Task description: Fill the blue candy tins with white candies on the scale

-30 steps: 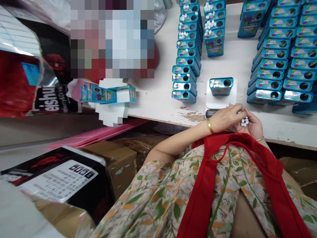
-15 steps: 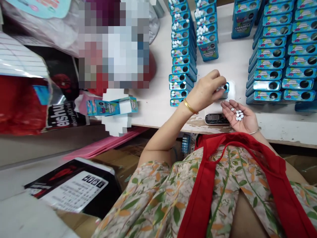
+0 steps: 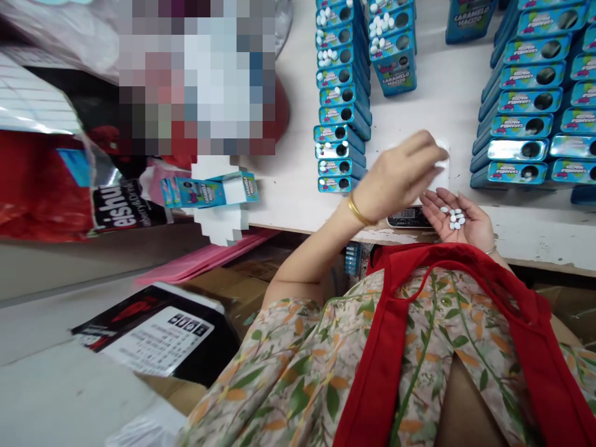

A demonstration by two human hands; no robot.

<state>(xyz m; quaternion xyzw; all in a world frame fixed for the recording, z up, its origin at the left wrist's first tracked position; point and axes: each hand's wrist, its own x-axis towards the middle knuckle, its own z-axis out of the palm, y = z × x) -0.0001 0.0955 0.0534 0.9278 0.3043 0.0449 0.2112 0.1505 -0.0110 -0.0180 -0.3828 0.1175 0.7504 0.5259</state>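
My left hand (image 3: 410, 164), with a gold bangle at the wrist, is over a small white scale (image 3: 440, 180), its fingers pinched downward. What the fingertips hold is hidden and slightly blurred. The scale's dark display (image 3: 410, 217) shows partly below that hand. Palm up beside the scale's front, my right hand (image 3: 472, 230) is cupped and carries several white oval candies (image 3: 456, 218). Left of my left hand stands a row of blue candy tins (image 3: 336, 115) with round holes in their tops; white candies lie on several tops.
More blue tins (image 3: 531, 102) stand in rows at the right. A short row of tins (image 3: 395, 74) with candies on top stands at the back. An opened blue carton (image 3: 202, 192) lies at the left, near a black box (image 3: 162, 329) below the table edge.
The blue tin seen on the scale by my left fingers is now out of sight behind that hand. My right palm stays cupped under the candies. The view has shifted slightly.
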